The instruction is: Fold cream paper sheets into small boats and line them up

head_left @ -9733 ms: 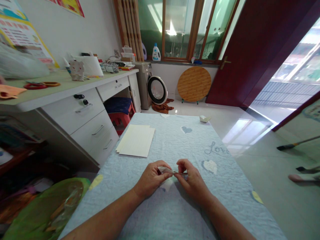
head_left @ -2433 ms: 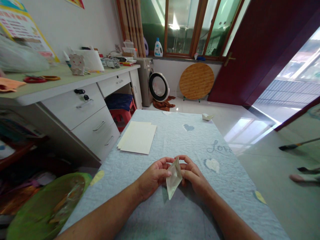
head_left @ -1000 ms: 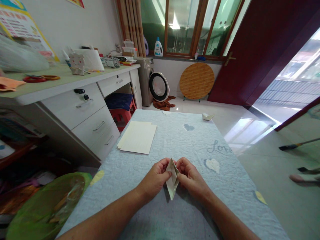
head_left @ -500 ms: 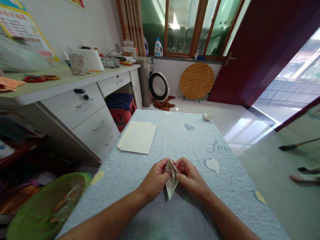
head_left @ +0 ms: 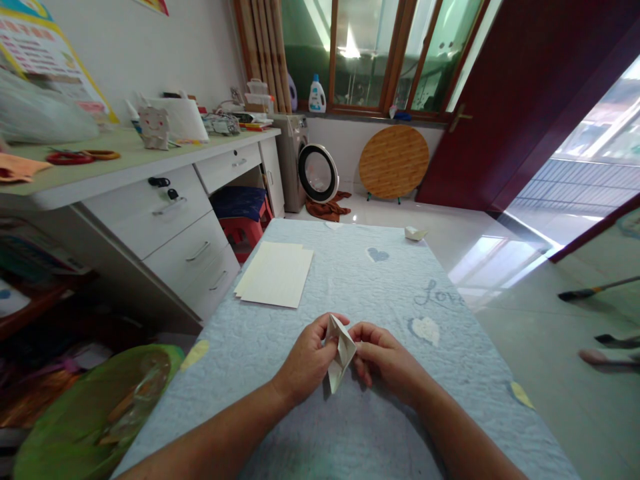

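the left hand [head_left: 307, 360] is pinching a folded cream paper point [head_left: 341, 353] between thumb and fingers, holding it tilted, with its narrow tip pointing down toward the cloth and just above it. the right hand [head_left: 383, 353] is curled loosely beside the paper, its fingers [head_left: 361, 335] reaching to the paper's right side; i cannot tell whether they are gripping it or only touching it. both forearms are resting along the near part of a blue quilted tablecloth [head_left: 280, 453], and the paper is sitting roughly midway between its long edges, close to the near end.

farther along the cloth, a stack of cream paper sheets [head_left: 274, 275] is lying near the left edge, and a small folded paper piece [head_left: 414, 233] is perched at the far right corner. a white drawer desk [head_left: 150, 207] is standing along the left side, with orange-handled scissors [head_left: 83, 156] and a paper cat figure [head_left: 154, 128] lying on its worktop. beyond the far end, a red stool [head_left: 240, 233] is tucked under the desk, a washing machine [head_left: 293, 160] is standing against the wall, and a round wooden tabletop [head_left: 393, 162] is leaning beside it.
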{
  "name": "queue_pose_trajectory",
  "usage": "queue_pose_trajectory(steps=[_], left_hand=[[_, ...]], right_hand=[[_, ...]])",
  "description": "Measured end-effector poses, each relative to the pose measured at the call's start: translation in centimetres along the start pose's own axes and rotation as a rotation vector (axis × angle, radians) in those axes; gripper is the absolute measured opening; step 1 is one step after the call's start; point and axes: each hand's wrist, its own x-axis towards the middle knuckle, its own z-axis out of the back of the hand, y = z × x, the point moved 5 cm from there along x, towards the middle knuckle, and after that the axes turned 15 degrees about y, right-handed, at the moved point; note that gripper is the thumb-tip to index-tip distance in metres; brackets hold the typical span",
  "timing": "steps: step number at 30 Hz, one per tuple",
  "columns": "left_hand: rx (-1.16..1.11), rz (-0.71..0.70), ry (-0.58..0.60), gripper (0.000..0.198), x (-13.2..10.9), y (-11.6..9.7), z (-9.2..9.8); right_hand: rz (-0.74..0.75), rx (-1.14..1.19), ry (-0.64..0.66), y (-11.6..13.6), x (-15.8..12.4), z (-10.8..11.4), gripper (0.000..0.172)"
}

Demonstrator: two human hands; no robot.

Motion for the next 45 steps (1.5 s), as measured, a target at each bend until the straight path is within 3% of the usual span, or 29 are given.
queue_pose_trajectory(steps=[10,16,27,39,45], left_hand=[[0.217,-0.079,-0.037,0.022,-0.4,-1.2,0.2],[0.334,-0.177,0.005,0.024,-0.4,-1.7,0.0],[0.391,-0.199,0.077,0.021,-0.5,-2.1,-0.4],[0.354,-0.171,0.090,0.024,-0.4,-1.7,-0.2],[0.341,-0.176,0.083,0.029,-0.4,-1.6,-0.1]], right_hand=[[-0.039,0.241,0.099,-0.4,0.1,-0.5,0.025],[-0.055,0.298,0.119,-0.6,0.0,-0.4,0.024],[-0.049,0.425,0.257,-0.8,-0.1,-0.7,0.025],[-0.050,0.427,0.246,-1.2,0.0,-0.3,0.025],[-0.006,0.312,0.197,-0.7,-0.1,-0.6,0.035]])
